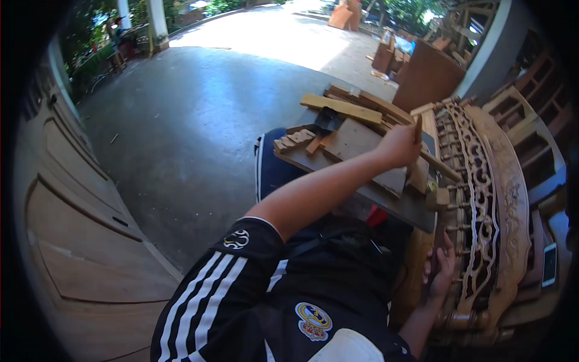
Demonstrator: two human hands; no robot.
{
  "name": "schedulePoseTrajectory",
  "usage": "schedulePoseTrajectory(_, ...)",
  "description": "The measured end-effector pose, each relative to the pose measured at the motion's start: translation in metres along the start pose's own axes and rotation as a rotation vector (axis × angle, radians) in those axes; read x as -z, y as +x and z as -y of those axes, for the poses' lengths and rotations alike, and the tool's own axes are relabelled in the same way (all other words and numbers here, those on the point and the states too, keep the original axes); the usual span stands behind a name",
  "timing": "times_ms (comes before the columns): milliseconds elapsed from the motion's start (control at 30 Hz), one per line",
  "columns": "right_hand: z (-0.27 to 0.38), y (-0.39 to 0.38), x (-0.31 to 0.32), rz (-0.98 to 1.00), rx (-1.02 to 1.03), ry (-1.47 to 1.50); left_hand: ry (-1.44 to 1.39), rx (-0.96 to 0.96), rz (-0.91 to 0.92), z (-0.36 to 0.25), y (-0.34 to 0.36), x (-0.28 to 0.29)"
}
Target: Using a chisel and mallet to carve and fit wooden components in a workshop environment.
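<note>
My left hand [399, 146] is closed round a short brown wooden stick [418, 129] that stands upright out of the fist; its lower end is hidden. Beneath that arm is a dark board [398, 211] loaded with wood scraps. Among them are a flat grey-brown panel [353, 140], a pale yellowish batten [341, 108], a notched block [294, 140] and a small black container [327, 119]. Lower right, my right hand [445, 263] rests with fingers apart beside a carved openwork wooden piece [476, 193]. Whether it touches that piece I cannot tell.
A phone [549, 264] lies among wooden frames [525, 130] at the right. Panelled wooden doors [90, 253] stand along the left. Behind the board, a brown panel [428, 77] leans by stacked scraps. Someone sits far off at the upper left, near a pillar [158, 24].
</note>
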State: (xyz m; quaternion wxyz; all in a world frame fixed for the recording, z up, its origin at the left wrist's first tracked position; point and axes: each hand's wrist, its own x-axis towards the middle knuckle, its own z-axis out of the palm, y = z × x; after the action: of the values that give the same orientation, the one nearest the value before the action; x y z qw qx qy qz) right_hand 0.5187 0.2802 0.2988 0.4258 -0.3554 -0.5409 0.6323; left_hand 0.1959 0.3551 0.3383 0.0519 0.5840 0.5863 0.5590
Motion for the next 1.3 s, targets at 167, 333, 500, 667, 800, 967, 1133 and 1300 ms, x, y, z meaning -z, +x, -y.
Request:
schedulePoseTrajectory(167,0.004,0.0,-0.001,-0.004,-0.043,0.051,0.283,0.146,0.185,0.028,0.021,0.052)
schedulePoseTrajectory(333,0.005,-0.003,0.006,-0.013,-0.023,0.088,0.76,0.043,0.128,0.052,0.03,0.127)
schedulePoseTrajectory(500,0.001,-0.003,0.002,0.034,-0.036,0.107,0.925,0.084,0.252,0.018,0.027,0.111)
schedulePoseTrajectory(667,0.004,-0.009,0.0,0.04,-0.013,0.103,0.463,0.103,0.307,-0.023,0.013,0.045)
schedulePoseTrajectory(800,0.007,-0.012,0.0,0.009,-0.003,0.085,0.246,0.078,0.226,0.006,0.014,0.03)
schedulePoseTrajectory(967,-0.001,-0.013,0.014,-0.047,-0.029,0.09,-0.185,0.379,0.335,0.032,0.007,0.068)
schedulePoseTrajectory(1133,-0.009,-0.007,0.018,-0.038,-0.035,0.084,0.378,0.168,0.447,0.019,0.008,0.165)
schedulePoseTrajectory(1300,-0.014,-0.002,0.015,0.051,0.047,0.097,0.528,0.065,0.432,0.017,-0.007,0.18)
